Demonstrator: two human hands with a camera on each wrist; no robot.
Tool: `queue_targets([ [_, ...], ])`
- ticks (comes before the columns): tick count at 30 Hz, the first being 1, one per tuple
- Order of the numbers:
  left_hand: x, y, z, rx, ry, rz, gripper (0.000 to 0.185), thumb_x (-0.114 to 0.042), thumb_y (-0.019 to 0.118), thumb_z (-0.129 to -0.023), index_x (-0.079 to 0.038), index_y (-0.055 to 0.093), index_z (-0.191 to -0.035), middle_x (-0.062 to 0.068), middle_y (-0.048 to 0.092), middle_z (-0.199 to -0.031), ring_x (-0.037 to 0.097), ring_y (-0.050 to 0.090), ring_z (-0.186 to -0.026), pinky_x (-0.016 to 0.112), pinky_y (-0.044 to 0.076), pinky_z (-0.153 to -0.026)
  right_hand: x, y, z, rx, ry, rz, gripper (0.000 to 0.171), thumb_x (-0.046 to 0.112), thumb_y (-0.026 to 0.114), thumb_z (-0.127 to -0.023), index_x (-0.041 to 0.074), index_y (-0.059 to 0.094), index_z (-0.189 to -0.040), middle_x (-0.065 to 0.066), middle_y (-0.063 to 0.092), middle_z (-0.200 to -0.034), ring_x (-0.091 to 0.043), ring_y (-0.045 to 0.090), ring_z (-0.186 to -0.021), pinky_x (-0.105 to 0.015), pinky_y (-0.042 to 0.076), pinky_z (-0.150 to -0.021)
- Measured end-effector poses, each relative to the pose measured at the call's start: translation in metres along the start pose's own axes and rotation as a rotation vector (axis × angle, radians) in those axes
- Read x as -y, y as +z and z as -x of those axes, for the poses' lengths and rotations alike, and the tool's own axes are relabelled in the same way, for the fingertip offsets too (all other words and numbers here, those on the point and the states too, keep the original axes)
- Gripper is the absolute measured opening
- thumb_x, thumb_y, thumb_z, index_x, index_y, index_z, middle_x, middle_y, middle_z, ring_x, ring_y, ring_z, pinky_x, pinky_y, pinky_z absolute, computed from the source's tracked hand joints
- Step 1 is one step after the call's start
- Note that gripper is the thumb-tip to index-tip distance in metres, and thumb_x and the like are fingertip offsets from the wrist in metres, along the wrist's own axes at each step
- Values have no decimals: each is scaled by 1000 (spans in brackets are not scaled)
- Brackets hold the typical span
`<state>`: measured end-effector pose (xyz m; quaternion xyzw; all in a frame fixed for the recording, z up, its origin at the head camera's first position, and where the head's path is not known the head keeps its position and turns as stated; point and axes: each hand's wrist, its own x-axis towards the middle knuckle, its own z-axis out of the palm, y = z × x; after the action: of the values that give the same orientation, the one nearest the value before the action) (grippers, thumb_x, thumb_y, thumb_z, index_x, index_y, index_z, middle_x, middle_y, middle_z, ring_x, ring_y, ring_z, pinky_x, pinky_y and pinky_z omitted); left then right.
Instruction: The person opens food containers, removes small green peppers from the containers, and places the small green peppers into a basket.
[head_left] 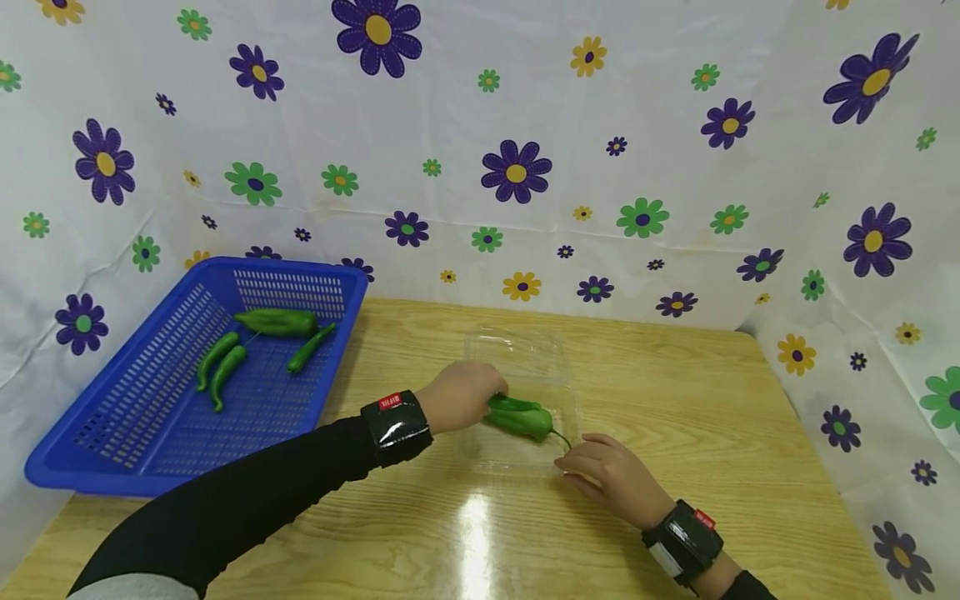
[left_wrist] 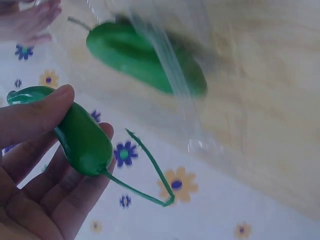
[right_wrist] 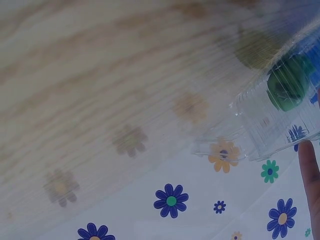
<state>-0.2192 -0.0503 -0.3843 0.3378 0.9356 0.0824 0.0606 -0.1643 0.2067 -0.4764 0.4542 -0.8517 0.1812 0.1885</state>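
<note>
peppers: basket (head_left: 90,467) 4 | clear tray (head_left: 558,354) 1 | left hand (head_left: 461,396) 1

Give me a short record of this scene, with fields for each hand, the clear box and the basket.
left hand: grips a green pepper over the clear tray
right hand: rests at the near right corner of the clear tray
tray contents: one pepper lies inside
blue basket: holds four green peppers
surface: wooden table

Blue basket (head_left: 112,400) holding four green peppers (head_left: 277,322) on the wooden table (head_left: 675,392)
</note>
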Motion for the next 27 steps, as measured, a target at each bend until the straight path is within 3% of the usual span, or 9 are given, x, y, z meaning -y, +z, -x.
queue_targets([
  [5,21,-26,13,-52,-55,21,23,-4,72,-79,-8,71,-102,4,71,-97,18,66,-90,33,54,-79,1,-1,-1,-9,-14,2,25,8,81,-67,12,72,-91,5,71,-85,-9,65,-83,-37,51,-88],
  [10,46,-54,33,-101,-151,103,24,-3,68,-82,-4,69,-106,8,71,-100,20,66,-90,36,54,-80,1,0,-2,-17,-24,5,27,7,82,-66,12,72,-90,5,71,-85,-9,65,-83,-38,51,-88],
  [15,77,-77,60,-208,-246,119,29,-5,67,-83,-1,67,-113,15,69,-106,27,65,-95,43,52,-82,1,3,0,-31,-30,3,28,6,82,-64,12,72,-90,5,71,-85,-10,66,-82,-38,51,-87],
  [20,122,-88,84,-317,-336,120,32,-4,66,-84,2,65,-115,22,67,-107,34,64,-93,46,51,-80,1,4,0,-22,-25,-5,28,7,82,-65,12,72,-90,5,71,-85,-9,66,-82,-38,51,-87],
  [27,180,-90,112,-386,-490,123,34,-8,69,-82,6,64,-113,28,66,-104,39,63,-92,52,48,-79,3,3,-1,-30,-30,-14,29,5,82,-64,12,72,-90,5,71,-86,-10,66,-82,-38,51,-86],
])
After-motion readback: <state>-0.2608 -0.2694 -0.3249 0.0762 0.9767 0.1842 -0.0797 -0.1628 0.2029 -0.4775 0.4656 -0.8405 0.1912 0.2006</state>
